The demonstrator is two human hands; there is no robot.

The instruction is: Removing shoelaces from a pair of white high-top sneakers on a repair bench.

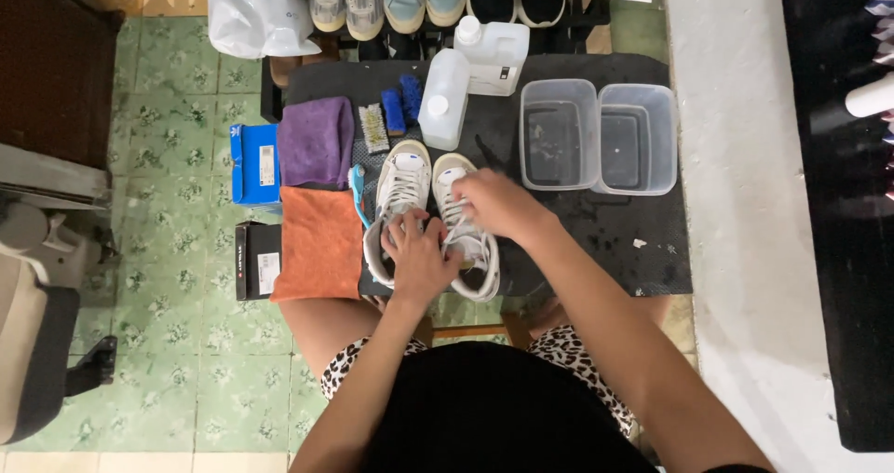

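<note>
Two white sneakers sit side by side at the centre of the frame, on the near edge of the dark desk (605,240). The left hand (419,259) lies over the gap between the left sneaker (399,194) and the right sneaker (466,240), fingers curled on the laces. The right hand (498,203) is above the right sneaker, its grip pinching a lace. Left of them lie an orange cloth (317,245) and a purple cloth (317,142); upper right stand two clear tubs (596,138).
</note>
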